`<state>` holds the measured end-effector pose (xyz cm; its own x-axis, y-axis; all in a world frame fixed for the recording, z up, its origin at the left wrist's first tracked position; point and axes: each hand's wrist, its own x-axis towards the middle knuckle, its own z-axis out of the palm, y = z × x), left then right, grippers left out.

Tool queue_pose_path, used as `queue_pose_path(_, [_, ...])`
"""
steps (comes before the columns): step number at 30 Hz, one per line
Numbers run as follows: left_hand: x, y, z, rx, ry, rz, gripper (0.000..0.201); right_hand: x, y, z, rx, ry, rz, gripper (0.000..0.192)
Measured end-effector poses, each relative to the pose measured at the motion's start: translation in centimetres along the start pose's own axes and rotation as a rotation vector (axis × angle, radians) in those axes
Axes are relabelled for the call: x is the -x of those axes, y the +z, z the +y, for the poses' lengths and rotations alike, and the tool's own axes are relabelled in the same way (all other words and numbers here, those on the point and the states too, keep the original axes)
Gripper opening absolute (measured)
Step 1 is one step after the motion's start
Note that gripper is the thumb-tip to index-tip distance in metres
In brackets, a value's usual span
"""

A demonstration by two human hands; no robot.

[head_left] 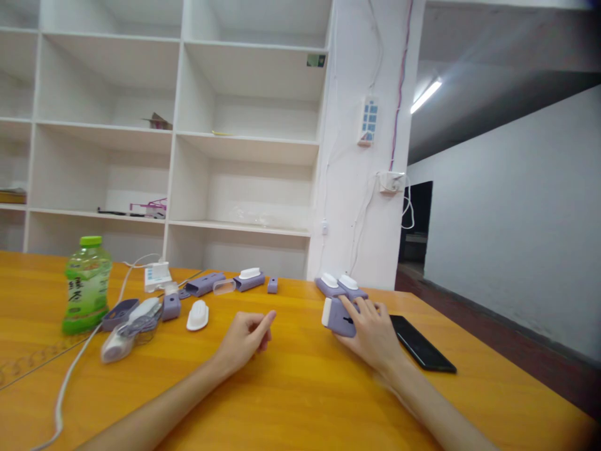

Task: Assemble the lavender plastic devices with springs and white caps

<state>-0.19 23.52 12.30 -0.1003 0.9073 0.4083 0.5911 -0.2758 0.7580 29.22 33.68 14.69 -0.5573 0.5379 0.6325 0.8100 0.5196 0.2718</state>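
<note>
My right hand [373, 332] is wrapped around a purple plastic casing with a white end [340, 316], held tilted at the right side of the table. Just behind it stand two more purple casings with white oval tops [346, 283]. My left hand [246, 341] rests over the middle of the table, its fingers loosely curled and the thumb sticking out; nothing shows in it. Left of that hand lies a loose white oval cap [198, 315]. Farther back are a purple casing topped with white [249, 279], a clear oval ring [224, 287] and a small purple piece [273, 285].
A green bottle [87, 285] stands at the left, beside a white handheld device [117, 343], a purple ring [121, 314] and a power strip [158, 277] with a trailing white cable. A black tablet-like slab [425, 343] lies right of my right hand. Shelves [244, 138] rise behind the table.
</note>
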Motion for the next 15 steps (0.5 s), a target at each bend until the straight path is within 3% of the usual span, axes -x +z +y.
queue_pose_path(5, [-1.1, -0.3, -1.6, -0.242, 0.015, 0.023, 0.057, 0.4, 0.4, 0.3, 0.0, -0.004, 0.008, 0.064])
queue_pose_path(10, [-3.6, -3.2, -4.5, -0.545, -0.067, 0.145, 0.025, 0.6, 0.6, 0.7, -0.003, -0.006, 0.013, 0.064])
queue_pose_path(15, [-7.3, -6.3, -9.1, -0.744, -0.261, 0.168, 0.029, 0.5, 0.5, 0.1, -0.036, -0.011, -0.018, 0.066])
